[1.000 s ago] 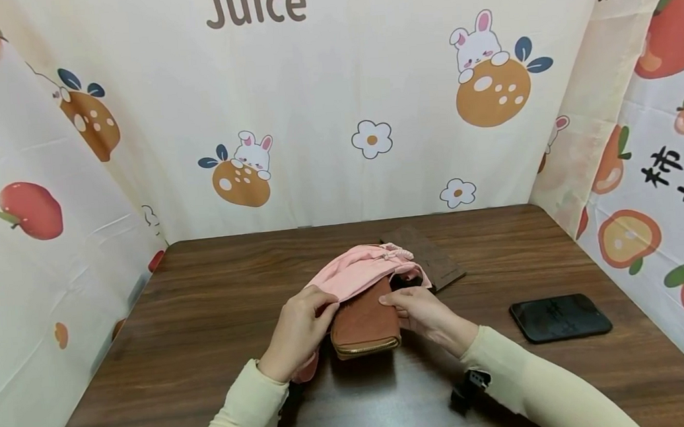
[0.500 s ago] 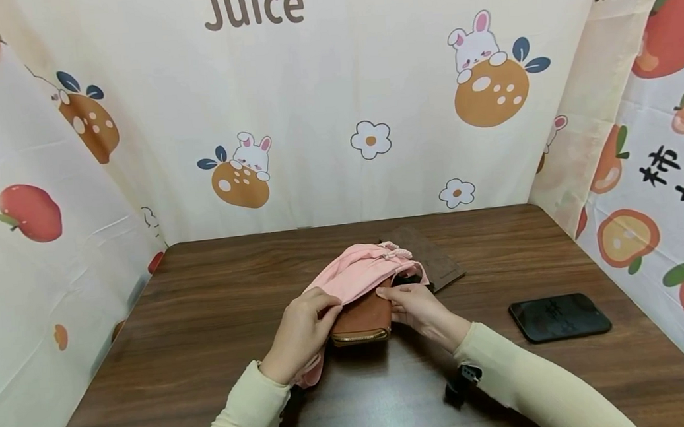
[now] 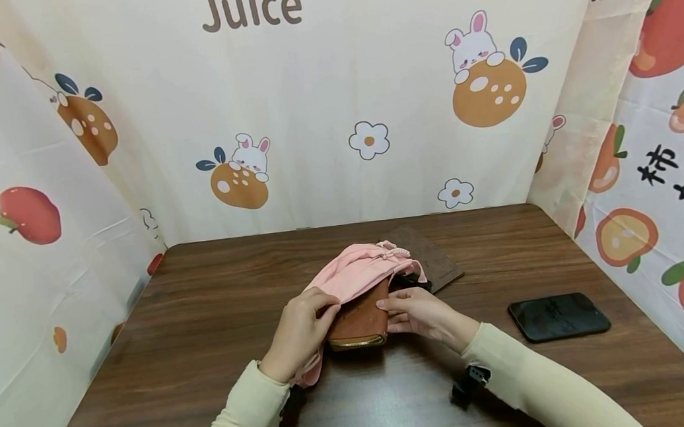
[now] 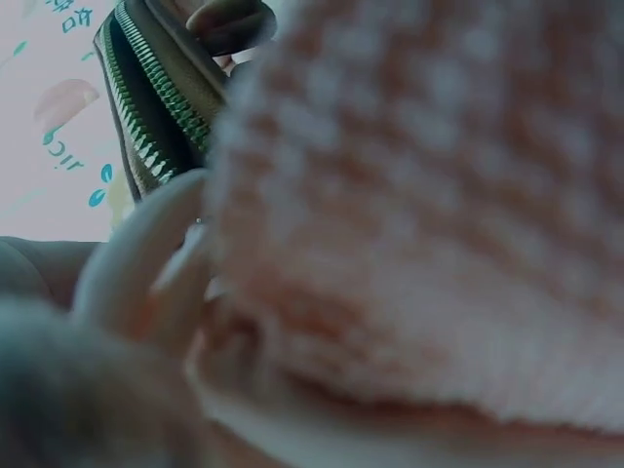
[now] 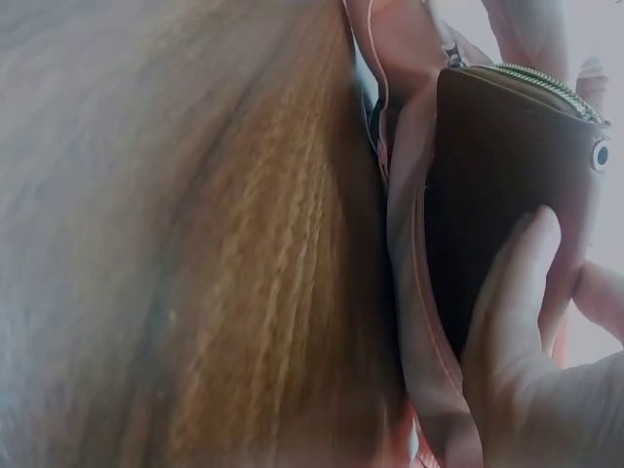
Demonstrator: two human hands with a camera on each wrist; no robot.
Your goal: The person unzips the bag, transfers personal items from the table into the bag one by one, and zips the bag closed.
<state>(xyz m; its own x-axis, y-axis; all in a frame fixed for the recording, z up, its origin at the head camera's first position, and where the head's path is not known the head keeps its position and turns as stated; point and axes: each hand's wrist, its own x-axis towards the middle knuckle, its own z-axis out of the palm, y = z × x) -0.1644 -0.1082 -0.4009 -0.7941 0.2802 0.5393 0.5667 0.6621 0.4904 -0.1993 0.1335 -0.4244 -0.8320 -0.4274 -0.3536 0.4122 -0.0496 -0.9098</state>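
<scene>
A brown zip-around wallet [image 3: 358,321] lies partly inside a pink fabric bag [image 3: 355,272], its gold-zipped end sticking out towards me. My left hand [image 3: 299,332] pinches the edge of the bag's opening above the wallet. With thumb and fingers my right hand [image 3: 423,317] grips the wallet's right side. In the right wrist view the wallet [image 5: 507,166] stands within the pink opening, and its deeper part is hidden. Blurred pink checked cloth [image 4: 419,195] covers most of the left wrist view, beside the wallet's zip teeth [image 4: 161,107].
A dark brown flat object [image 3: 431,257] lies behind the bag, partly covered by it. To the right a black phone [image 3: 559,317] lies flat on the wooden table [image 3: 222,281]. Printed curtains [image 3: 310,96] stand behind and at both sides.
The wallet has slid a little deeper under the pink fabric and slightly left, with my right hand still on its side. My left hand has stayed on the bag's edge.
</scene>
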